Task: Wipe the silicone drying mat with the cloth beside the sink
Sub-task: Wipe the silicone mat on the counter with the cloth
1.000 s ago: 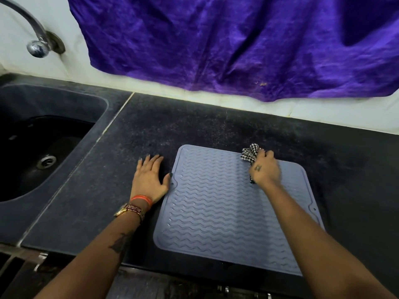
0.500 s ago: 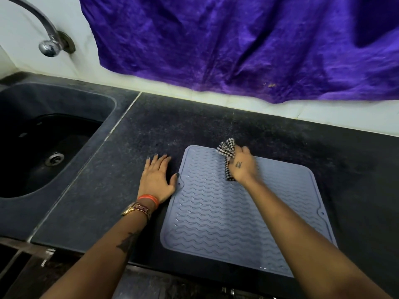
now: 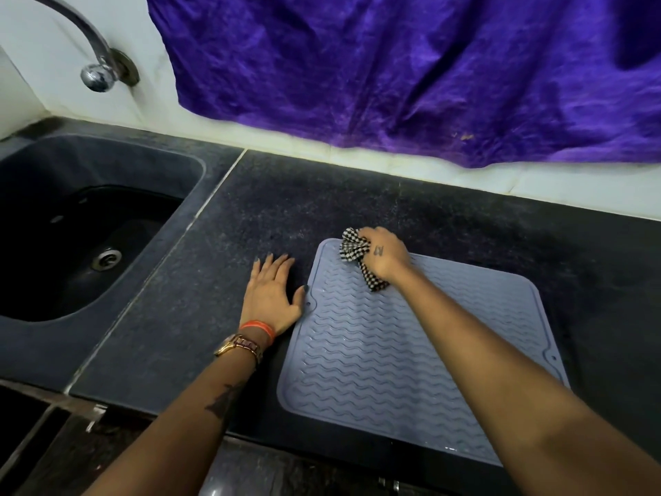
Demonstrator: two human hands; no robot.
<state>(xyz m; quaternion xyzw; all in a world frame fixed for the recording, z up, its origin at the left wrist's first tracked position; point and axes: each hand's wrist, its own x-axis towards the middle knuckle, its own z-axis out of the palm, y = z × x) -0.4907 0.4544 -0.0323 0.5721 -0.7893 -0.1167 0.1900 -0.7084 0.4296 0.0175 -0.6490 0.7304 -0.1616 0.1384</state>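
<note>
The dark tabletop (image 3: 286, 216) carries the work area, with the sink (image 3: 32, 166) recessed at its left end and a purple sheet (image 3: 393, 66) hanging on the wall behind. The sink basin shows only its metal drain (image 3: 106, 258); its dark interior makes it hard to say whether any water stands in it. The silicone drying mat (image 3: 411, 370) lies flat on the tabletop, well to the right of the sink, its ribbed face up. The step in hand is judged to be the wiping stroke along the mat's far edge. The right hand (image 3: 384, 254) is curled around the bunched checked cloth (image 3: 354, 250) and presses it onto the mat at the far left corner. The left hand (image 3: 272, 295) lies flat on the tabletop with fingers extended, its thumb touching the mat's left edge, apparently bracing the mat against sliding. The next move calls for drawing the cloth back across the ribs toward the near side, row by row, while the left hand holds the mat in place.
</note>
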